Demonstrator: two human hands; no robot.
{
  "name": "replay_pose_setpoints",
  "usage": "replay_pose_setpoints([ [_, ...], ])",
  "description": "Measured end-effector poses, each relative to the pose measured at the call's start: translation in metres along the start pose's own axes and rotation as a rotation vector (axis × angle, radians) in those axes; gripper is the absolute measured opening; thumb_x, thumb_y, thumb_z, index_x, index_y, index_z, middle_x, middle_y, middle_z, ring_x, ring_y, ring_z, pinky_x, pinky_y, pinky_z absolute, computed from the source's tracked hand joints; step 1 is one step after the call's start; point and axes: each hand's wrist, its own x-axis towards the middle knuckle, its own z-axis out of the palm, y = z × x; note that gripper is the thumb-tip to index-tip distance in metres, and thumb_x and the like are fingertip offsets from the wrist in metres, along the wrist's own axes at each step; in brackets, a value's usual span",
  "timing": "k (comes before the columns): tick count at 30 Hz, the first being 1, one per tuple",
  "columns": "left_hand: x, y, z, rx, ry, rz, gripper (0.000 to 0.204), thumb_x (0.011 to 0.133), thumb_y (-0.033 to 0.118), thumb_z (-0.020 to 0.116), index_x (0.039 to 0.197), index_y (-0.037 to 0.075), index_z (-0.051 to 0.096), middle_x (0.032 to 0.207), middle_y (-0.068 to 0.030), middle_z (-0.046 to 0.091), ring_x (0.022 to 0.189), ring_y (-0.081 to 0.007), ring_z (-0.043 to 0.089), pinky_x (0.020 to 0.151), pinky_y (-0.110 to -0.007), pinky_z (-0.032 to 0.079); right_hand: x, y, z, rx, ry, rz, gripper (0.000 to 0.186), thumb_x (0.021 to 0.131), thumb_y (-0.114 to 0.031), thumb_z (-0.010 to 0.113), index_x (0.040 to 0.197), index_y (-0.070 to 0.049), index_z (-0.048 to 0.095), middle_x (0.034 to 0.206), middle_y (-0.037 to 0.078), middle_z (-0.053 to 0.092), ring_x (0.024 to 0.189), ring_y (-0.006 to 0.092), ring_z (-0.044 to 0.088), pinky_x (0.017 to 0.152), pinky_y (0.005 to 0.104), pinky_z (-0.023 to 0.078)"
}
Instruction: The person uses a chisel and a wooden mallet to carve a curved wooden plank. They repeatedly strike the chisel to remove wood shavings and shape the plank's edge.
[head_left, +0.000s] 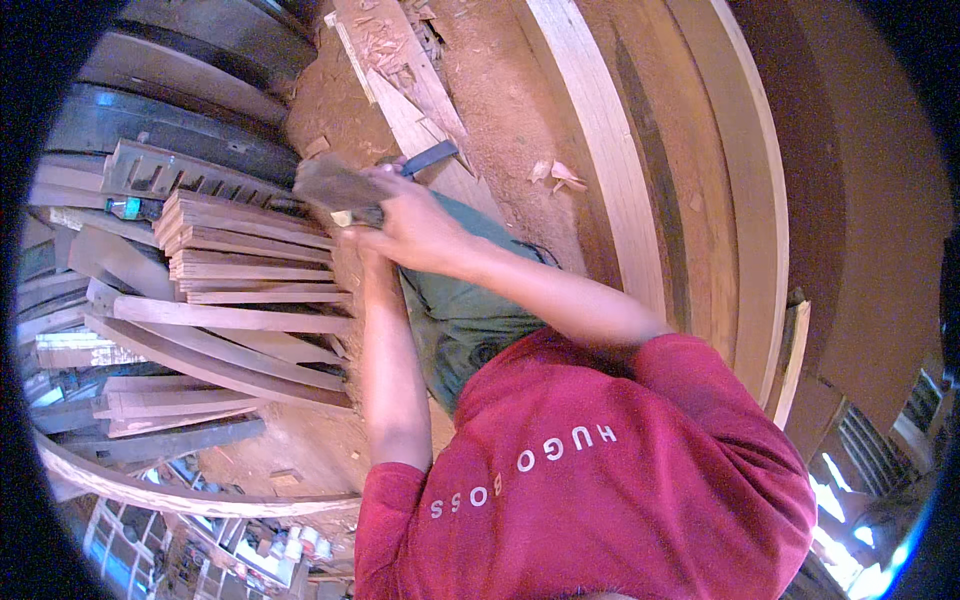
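A brown wooden block, which looks like a hand plane [335, 187], is tilted up in front of me, slightly blurred, with a small pale piece at its near end. My right hand [415, 225] is closed round its right side. Below it, my left hand [366, 242] is closed at the near end, its fingers mostly hidden. Just past the right hand a flat dark-blue bar [430, 159] sticks out over a pale board [400, 110] strewn with shavings. Whether the bar joins the block I cannot make out.
Stacked reddish slats [250, 265] and curved wooden pieces [220, 355] lie to the left. Long planks [610, 140] run along the right side. Curled shavings [560, 177] lie on the sawdust-covered ground [510, 100]. Dark boards [170, 125] stand at far left.
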Motion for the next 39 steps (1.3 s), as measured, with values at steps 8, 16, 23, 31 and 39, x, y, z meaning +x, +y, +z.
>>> replay_pose_setpoints([
  [8, -0.011, 0.047, 0.074, 0.381, -0.313, 0.159, 0.015, 0.081, 0.014, 0.073, 0.077, 0.004, 0.064, 0.067, 0.0007, 0.059, 0.063, -0.0093, 0.053, 0.060, -0.026, 0.046, -0.071, 0.025, -0.150, 0.023, 0.199, 0.549, 0.019, 0.087, -0.018, 0.069, 0.097, -0.003, 0.064, 0.063, -0.002, 0.059, 0.048, 0.0080, 0.052, 0.043, 0.0260, 0.042],
  [16, -0.020, 0.061, 0.097, 0.500, -0.316, 0.158, 0.014, 0.082, 0.014, 0.072, 0.079, 0.005, 0.063, 0.068, 0.0003, 0.059, 0.064, -0.0095, 0.054, 0.060, -0.026, 0.046, -0.129, 0.053, -0.199, 0.036, 0.326, 0.700, 0.020, 0.089, -0.020, 0.067, 0.086, -0.001, 0.060, 0.059, 0.002, 0.057, 0.046, 0.0098, 0.053, 0.043, 0.0266, 0.042],
  [23, -0.021, 0.053, 0.110, 0.584, -0.339, 0.179, 0.013, 0.081, 0.012, 0.071, 0.078, 0.002, 0.064, 0.067, 0.0003, 0.060, 0.062, -0.0075, 0.052, 0.058, -0.025, 0.044, -0.127, 0.057, -0.197, -0.059, 0.237, 0.631, 0.030, 0.085, -0.027, 0.070, 0.095, 0.001, 0.063, 0.068, 0.009, 0.064, 0.059, 0.0154, 0.061, 0.056, 0.0321, 0.049],
  [31, -0.027, 0.037, 0.116, 0.659, -0.406, 0.410, 0.014, 0.082, 0.013, 0.073, 0.084, 0.002, 0.064, 0.069, -0.0040, 0.061, 0.063, -0.0129, 0.055, 0.060, -0.029, 0.046, -0.087, -0.001, -0.179, -0.023, 0.176, -0.148, 0.040, 0.083, -0.022, 0.065, 0.116, 0.001, 0.059, 0.093, 0.022, 0.064, 0.090, 0.0365, 0.064, 0.072, 0.0438, 0.052],
  [39, -0.031, 0.008, 0.115, 0.500, -0.412, 0.065, 0.017, 0.083, 0.018, 0.073, 0.087, 0.004, 0.064, 0.068, -0.0037, 0.059, 0.066, -0.0092, 0.053, 0.060, -0.027, 0.046, -0.083, -0.021, -0.174, -0.327, -0.074, 0.022, 0.038, 0.082, -0.014, 0.061, 0.115, 0.001, 0.051, 0.090, 0.017, 0.064, 0.073, 0.0372, 0.066, 0.056, 0.0476, 0.053],
])
